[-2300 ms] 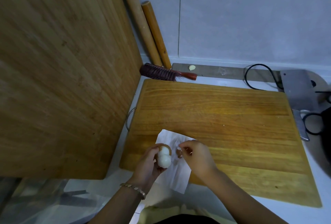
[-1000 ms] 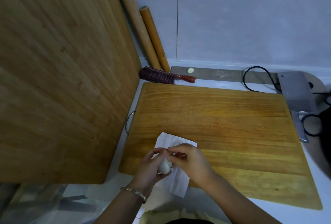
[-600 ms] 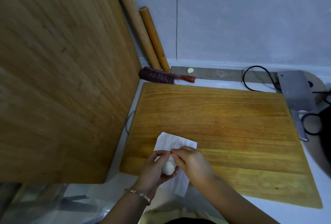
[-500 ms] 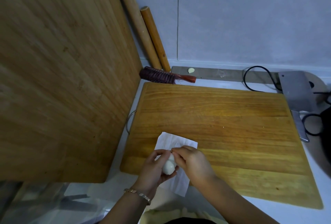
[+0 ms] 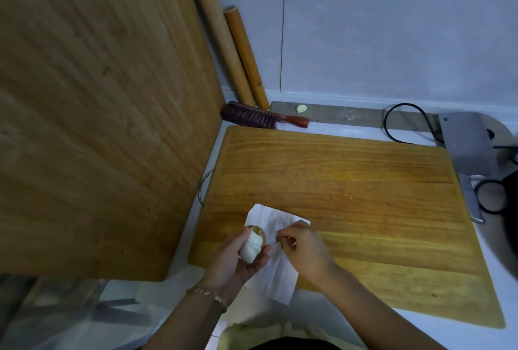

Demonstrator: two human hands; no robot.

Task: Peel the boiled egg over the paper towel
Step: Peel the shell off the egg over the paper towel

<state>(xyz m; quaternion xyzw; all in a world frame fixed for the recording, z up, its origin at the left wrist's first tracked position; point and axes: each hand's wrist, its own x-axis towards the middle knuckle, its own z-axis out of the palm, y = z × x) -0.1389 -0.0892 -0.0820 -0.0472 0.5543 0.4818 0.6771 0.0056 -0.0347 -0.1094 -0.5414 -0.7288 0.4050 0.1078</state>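
pulling apart now: half a second ago the right hand was pinched right up against the egg, now it's off to the right over the towel, fingers closed on what looks like a bit of shell, too small to be sure. left hand is curled round the egg, holding it above the towel's left edge at the near-left of the board. most of it shows white, with a brown cap of shell left on the far end. my guess is 1 more strip just came off and the cap is about all that's left.
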